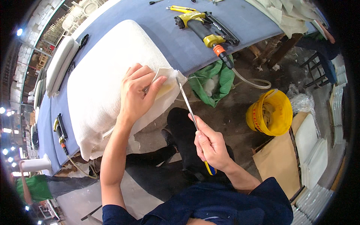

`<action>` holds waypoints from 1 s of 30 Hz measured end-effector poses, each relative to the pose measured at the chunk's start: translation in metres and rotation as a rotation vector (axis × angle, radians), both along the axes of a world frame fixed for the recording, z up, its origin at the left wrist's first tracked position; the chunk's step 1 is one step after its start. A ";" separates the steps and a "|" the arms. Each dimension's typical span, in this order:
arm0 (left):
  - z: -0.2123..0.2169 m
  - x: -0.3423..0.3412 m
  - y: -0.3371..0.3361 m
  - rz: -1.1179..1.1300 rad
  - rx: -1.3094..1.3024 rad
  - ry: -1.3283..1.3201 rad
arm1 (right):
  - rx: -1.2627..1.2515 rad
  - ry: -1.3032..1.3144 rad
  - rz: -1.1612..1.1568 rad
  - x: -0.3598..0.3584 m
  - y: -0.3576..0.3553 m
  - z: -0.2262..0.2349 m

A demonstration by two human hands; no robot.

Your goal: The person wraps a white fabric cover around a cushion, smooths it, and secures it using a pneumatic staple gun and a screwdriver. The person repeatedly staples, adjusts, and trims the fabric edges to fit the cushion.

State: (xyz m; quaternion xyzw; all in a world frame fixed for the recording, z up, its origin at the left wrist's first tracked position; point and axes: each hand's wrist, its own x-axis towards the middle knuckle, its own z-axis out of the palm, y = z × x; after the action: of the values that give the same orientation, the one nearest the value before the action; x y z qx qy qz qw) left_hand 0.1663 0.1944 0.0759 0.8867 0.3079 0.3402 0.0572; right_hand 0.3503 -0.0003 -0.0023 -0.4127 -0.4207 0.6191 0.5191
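A white fabric-covered cushion [108, 71] lies on the blue table with its near corner over the edge. My left hand [138, 90] is closed on a fabric flap [163, 73] at that corner, pulled up from the underside. My right hand [212, 146] grips a screwdriver [187, 103] with a long metal shaft and a blue and yellow handle end. Its tip reaches the corner beside the flap, where white fluff and loose threads show. The exact contact at the tip is too small to make out.
A yellow and black staple gun [204, 30] with an air hose lies on the table [165, 33]; another staple gun [60, 129] lies at the left. A green bag [213, 88] hangs below the edge. On the floor stand a yellow bucket [279, 112] and cardboard [279, 161].
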 end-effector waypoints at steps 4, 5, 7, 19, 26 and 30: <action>-0.001 0.001 0.001 -0.016 0.004 -0.013 | -0.079 0.102 0.038 0.000 0.007 0.001; -0.002 0.001 0.002 -0.022 0.004 -0.022 | -0.097 0.146 0.038 -0.001 0.010 0.002; -0.003 0.000 0.002 -0.022 0.016 0.010 | -0.190 0.241 0.099 0.001 0.017 0.006; -0.001 0.000 0.004 -0.104 0.073 0.095 | -0.429 0.977 0.318 0.001 0.047 0.048; 0.000 -0.002 0.006 -0.127 0.044 0.103 | -0.427 1.283 0.151 -0.011 0.061 0.057; 0.014 -0.001 0.009 -0.164 -0.038 0.201 | -0.321 0.997 0.076 -0.030 0.078 0.049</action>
State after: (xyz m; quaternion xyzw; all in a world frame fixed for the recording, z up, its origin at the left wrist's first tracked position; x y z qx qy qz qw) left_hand 0.1657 0.2030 0.0899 0.9373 0.2449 0.2379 0.0705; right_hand 0.3200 0.0779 0.0467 -0.1267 -0.0372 0.8153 0.5638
